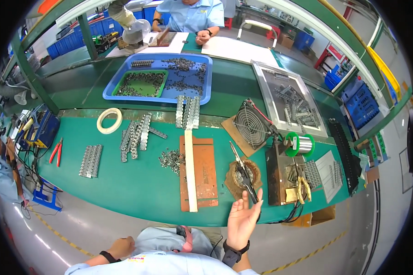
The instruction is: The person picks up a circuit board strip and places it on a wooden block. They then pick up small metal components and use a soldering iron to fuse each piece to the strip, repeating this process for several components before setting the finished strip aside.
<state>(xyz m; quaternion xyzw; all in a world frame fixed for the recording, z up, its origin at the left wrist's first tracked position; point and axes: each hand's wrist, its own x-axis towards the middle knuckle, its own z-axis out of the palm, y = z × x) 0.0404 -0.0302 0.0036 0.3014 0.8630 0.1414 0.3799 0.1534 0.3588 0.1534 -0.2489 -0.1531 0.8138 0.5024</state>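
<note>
Soldering iron point(246, 176): slim, black-handled, silvery shaft, tilted | right hand point(242, 221): grip spread wide beside it | left hand point(122, 247): can't tell

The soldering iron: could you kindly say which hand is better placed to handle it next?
Probably the right hand: it is at the soldering iron, while the left hand is low and well away.

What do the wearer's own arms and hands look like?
Both hands are bare, no gloves. The left hand has a slim black wristband at the wrist; the right hand has a wider black strap with a blocky dark piece. Light blue sleeves show farther up. No markings readable on either arm.
</note>
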